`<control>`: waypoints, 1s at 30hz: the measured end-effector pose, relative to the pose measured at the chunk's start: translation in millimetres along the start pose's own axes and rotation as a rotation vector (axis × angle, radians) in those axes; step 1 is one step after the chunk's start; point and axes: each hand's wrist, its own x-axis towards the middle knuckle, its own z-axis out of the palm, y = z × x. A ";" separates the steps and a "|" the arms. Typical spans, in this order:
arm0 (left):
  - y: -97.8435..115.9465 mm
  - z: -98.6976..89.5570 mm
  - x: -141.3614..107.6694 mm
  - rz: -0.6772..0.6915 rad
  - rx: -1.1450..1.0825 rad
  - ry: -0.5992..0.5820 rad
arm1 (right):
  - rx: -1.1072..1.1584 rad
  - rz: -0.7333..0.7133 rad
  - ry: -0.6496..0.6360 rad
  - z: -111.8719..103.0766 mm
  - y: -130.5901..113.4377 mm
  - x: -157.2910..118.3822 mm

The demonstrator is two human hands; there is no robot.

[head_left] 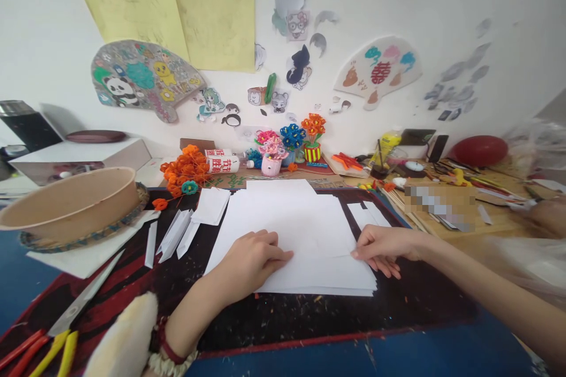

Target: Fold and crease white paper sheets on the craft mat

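A stack of white paper sheets [274, 212] lies on the dark mat in front of me, its edges slightly uneven. My left hand [254, 262] rests on the stack with its fingers curled together, the fingertips at the paper near the middle. At the right edge, my right hand [382, 247] pinches the top white sheet [329, 247] between thumb and forefinger, while its other fingers hang loosely below. A crease or edge runs across the paper between the two hands. Folded white paper pieces [174, 235] sit left of the stack; more white strips [367, 213] lie behind my right hand.
Open scissors [79, 303] and red and yellow handles lie at the left, below a round beige basin [75, 197]. Behind the stack stand orange craft flowers [186, 171] and small flower pots [271, 165]. Sticks and tools cover the wooden board [442, 206] at right.
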 end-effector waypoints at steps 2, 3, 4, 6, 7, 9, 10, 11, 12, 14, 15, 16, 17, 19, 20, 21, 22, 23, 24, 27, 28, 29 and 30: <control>0.4 -0.1 0.2 0.000 0.000 0.001 | -0.006 -0.012 -0.008 -1.2 2.1 -2.3; 0.6 -0.1 0.2 -0.003 -0.001 0.005 | -0.019 -0.026 -0.010 -1.6 2.7 -3.6; 0.6 0.0 0.1 -0.006 -0.003 0.008 | -0.040 -0.044 -0.005 -1.7 2.7 -4.8; 0.3 0.4 -0.3 -0.012 -0.010 0.015 | -0.109 -0.092 0.081 0.0 -0.7 -7.0; 0.1 0.7 -0.6 -0.013 -0.013 0.015 | -0.155 -0.122 0.169 2.2 -4.6 -7.9; -0.4 1.4 -1.1 -0.011 -0.015 0.016 | -0.246 -0.189 0.413 10.3 -17.2 -8.3; -0.5 1.7 -1.3 -0.008 -0.014 0.018 | -0.288 -0.236 0.511 16.3 -25.4 -7.4; -0.6 2.0 -1.5 -0.005 -0.013 0.022 | -0.293 -0.286 0.545 23.4 -34.4 -5.4; -0.6 2.2 -1.6 -0.003 -0.014 0.028 | -0.272 -0.346 0.526 31.2 -43.7 -1.9; -0.4 2.4 -2.1 -0.005 -0.016 0.036 | -0.242 -0.459 0.409 47.4 -60.5 9.2; -0.1 2.4 -2.3 -0.010 -0.017 0.036 | -0.263 -0.521 0.398 54.7 -67.0 16.6; 0.1 2.3 -2.5 -0.013 -0.018 0.034 | -0.315 -0.585 0.425 61.0 -71.7 24.6; 0.3 2.2 -2.7 -0.016 -0.019 0.033 | -0.358 -0.642 0.483 66.1 -74.5 32.7; 0.9 2.1 -2.5 -0.017 -0.020 0.031 | -0.379 -0.721 0.590 72.5 -74.5 46.5; 1.2 2.2 -2.1 -0.015 -0.018 0.033 | -0.389 -0.775 0.632 74.2 -72.3 51.2; 1.5 2.4 -1.6 -0.012 -0.016 0.037 | -0.395 -0.827 0.641 75.1 -69.2 54.1; 2.0 2.8 -1.0 -0.012 -0.013 0.041 | -0.397 -0.872 0.635 75.7 -65.8 55.1; 2.5 3.2 -0.3 -0.012 -0.011 0.046 | -0.397 -0.904 0.619 76.0 -62.6 54.5; 3.1 3.8 0.3 -0.013 -0.010 0.048 | -0.392 -0.922 0.603 76.3 -60.1 52.9; 4.9 5.7 1.6 -0.008 -0.009 0.052 | -0.369 -0.913 0.596 77.6 -57.1 46.1; 5.4 6.2 1.9 -0.004 -0.005 0.052 | -0.365 -0.899 0.601 77.9 -57.3 44.5; 5.9 6.5 2.1 -0.001 0.001 0.053 | -0.362 -0.885 0.606 77.7 -57.7 43.5; 6.2 6.8 2.2 0.001 0.007 0.054 | -0.360 -0.868 0.606 77.1 -57.9 43.1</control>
